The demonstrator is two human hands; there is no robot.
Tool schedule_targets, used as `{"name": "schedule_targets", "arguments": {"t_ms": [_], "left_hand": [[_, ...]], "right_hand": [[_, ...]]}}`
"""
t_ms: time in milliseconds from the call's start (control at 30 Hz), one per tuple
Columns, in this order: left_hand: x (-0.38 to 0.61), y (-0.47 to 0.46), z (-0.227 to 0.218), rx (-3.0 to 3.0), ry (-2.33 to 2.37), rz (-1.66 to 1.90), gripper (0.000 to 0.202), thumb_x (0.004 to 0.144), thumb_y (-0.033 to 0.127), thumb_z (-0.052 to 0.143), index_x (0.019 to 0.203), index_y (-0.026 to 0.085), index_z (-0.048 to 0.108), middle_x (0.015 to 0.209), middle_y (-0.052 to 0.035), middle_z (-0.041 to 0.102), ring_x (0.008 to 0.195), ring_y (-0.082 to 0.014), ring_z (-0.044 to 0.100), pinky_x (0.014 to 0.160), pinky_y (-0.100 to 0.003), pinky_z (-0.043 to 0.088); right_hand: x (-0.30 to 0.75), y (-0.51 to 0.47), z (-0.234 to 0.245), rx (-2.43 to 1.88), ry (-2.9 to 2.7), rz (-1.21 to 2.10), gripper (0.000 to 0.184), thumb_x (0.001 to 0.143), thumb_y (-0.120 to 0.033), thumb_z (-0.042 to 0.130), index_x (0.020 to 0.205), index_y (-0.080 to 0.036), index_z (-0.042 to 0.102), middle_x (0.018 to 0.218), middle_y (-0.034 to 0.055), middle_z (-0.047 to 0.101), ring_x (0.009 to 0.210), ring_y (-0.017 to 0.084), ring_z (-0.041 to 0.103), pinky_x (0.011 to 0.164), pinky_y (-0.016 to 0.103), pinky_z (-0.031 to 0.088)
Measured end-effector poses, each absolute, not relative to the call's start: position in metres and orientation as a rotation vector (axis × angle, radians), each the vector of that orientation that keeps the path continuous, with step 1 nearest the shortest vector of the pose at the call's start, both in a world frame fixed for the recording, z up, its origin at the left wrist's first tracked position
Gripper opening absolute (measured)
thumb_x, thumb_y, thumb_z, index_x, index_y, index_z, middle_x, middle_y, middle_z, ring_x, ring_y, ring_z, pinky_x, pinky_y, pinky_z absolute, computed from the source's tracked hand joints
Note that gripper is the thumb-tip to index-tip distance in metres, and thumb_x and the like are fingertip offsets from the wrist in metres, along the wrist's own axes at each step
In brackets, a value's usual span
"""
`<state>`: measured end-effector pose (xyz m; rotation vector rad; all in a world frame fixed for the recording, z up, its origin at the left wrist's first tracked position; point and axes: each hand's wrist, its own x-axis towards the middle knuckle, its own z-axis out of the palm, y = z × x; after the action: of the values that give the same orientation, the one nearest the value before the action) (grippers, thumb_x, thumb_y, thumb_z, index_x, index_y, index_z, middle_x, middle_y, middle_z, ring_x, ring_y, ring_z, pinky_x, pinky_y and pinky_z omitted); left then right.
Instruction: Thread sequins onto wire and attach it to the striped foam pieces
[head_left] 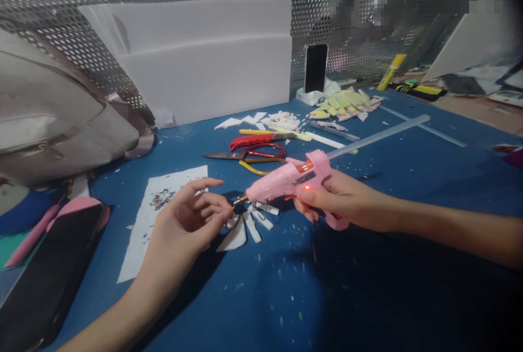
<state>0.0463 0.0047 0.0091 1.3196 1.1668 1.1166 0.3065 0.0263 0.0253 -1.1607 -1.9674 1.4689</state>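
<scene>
My right hand (327, 199) is wrapped round the handle of a pink hot glue gun (281, 177), whose small red light is lit. A long translucent glue stick (376, 138) sticks out of its back. The metal nozzle (240, 199) points left, right at the fingertips of my left hand (196, 210). Thumb and fingers of that hand are pinched together; what they hold is too small and covered to make out. Below the nozzle, several white cut strips (251, 225) and a wider white piece (235, 236) lie fanned out on the blue table (286, 297).
Red-handled scissors (261, 150) lie behind the glue gun. Farther back are white scraps (281, 121), yellowish strips (345, 104) and an upright phone (316, 67). White paper (134, 254) bears colourful bits. A dark phone (53, 270) and a pale bag (61, 117) occupy the left.
</scene>
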Motion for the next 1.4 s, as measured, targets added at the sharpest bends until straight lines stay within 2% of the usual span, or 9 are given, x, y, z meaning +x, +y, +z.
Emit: {"name": "schedule_targets", "arguments": {"t_ms": [333,600,800,967,1267,1400], "left_hand": [[0.0448,0.005,0.0073,1.309,1.159,1.103,0.039,0.079,0.018,0.072,0.113,0.02,0.055,0.071,0.0019,0.064,0.07,-0.0104,0.059,0.066,-0.018,0.048],[0.044,0.0043,0.0086,1.275,1.151,1.11,0.038,0.078,0.016,0.073,0.112,0.019,0.056,0.071,0.0009,0.063,0.069,-0.0102,0.058,0.058,-0.015,0.045],[0.044,0.0066,0.0075,1.201,1.144,1.088,0.044,0.076,0.02,0.076,0.115,0.019,0.055,0.074,0.0007,0.061,0.057,-0.007,0.054,0.038,-0.01,0.028],[0.0439,0.0067,0.0065,1.187,1.141,1.097,0.045,0.076,0.023,0.077,0.115,0.019,0.054,0.073,0.001,0.061,0.048,-0.004,0.047,0.035,-0.009,0.025],[0.0461,0.0081,0.0079,1.181,1.147,1.098,0.046,0.075,0.023,0.079,0.114,0.02,0.055,0.072,0.0012,0.061,0.056,-0.0081,0.057,0.035,-0.009,0.027],[0.046,0.0067,0.0087,1.179,1.152,1.113,0.045,0.075,0.023,0.079,0.113,0.019,0.055,0.072,0.0009,0.062,0.062,-0.0095,0.059,0.037,-0.009,0.029]], "right_hand": [[0.3053,0.0238,0.028,-1.169,-1.95,1.468,0.048,0.093,-0.055,0.048,0.073,-0.013,0.059,0.065,0.0008,0.055,0.048,0.004,0.044,0.041,0.013,0.035],[0.305,0.0249,0.0261,-1.193,-1.93,1.498,0.048,0.093,-0.055,0.049,0.074,-0.013,0.059,0.067,0.0011,0.055,0.047,0.004,0.045,0.039,0.013,0.034],[0.3061,0.0245,0.0257,-1.179,-1.948,1.481,0.048,0.093,-0.056,0.048,0.075,-0.012,0.06,0.066,0.0015,0.055,0.048,0.005,0.045,0.039,0.014,0.034],[0.306,0.0251,0.0249,-1.197,-1.949,1.483,0.046,0.093,-0.053,0.048,0.074,-0.013,0.06,0.066,0.0012,0.054,0.047,0.004,0.044,0.039,0.014,0.033],[0.3053,0.0247,0.0246,-1.2,-1.957,1.481,0.045,0.093,-0.052,0.047,0.074,-0.013,0.059,0.065,0.0004,0.054,0.048,0.005,0.044,0.04,0.015,0.033],[0.3073,0.0261,0.0238,-1.183,-1.97,1.467,0.047,0.093,-0.055,0.048,0.075,-0.013,0.06,0.068,0.0022,0.057,0.053,0.007,0.049,0.041,0.017,0.035]]}}
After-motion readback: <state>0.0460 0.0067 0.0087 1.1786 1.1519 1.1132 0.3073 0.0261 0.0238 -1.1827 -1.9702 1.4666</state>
